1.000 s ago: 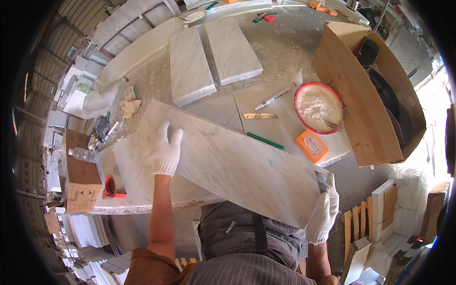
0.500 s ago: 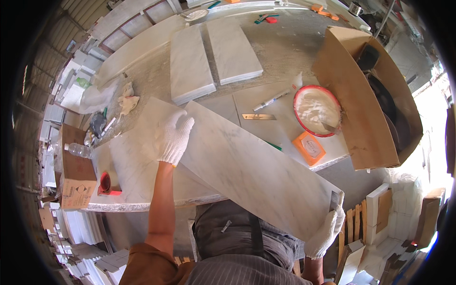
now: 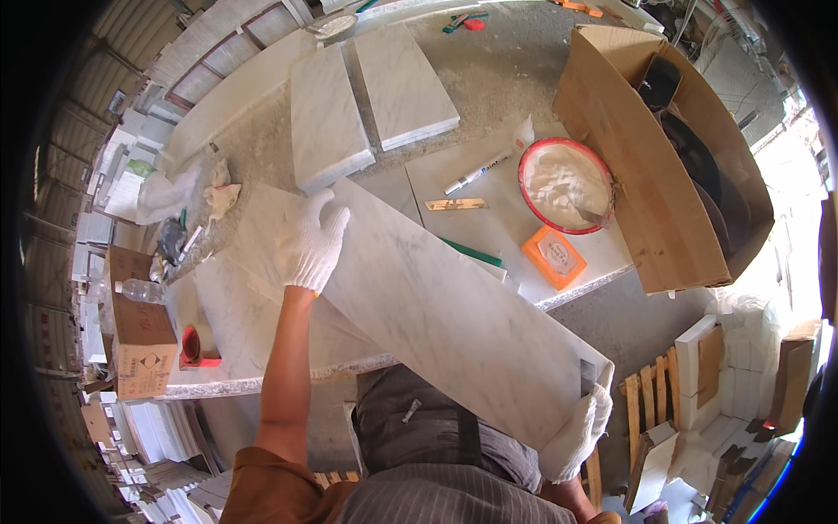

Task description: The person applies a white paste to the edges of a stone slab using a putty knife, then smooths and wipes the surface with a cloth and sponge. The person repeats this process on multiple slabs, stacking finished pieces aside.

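Observation:
A long white marble slab with grey veins lies slantwise before me, its near right end past the table edge. My left hand, in a white knitted glove, is closed on its far left end, thumb on top; some fingers are hidden. At the near right end my right hand, gloved alike, grips the corner with fingers curled over the edge. Beneath the slab's left part, more pale marble pieces rest on the table. A green strip shows beside the slab's far edge.
Two stacks of marble tiles stand farther back. To the right are a red-rimmed bowl of white paste, an orange box, a marker, a scraper blade and a big cardboard box. A tape roll sits left.
The view has shifted slightly, and table things appear farther left and mostly higher. The slab has turned a little in my hands, baring more of the green strip. Both hands keep their hold.

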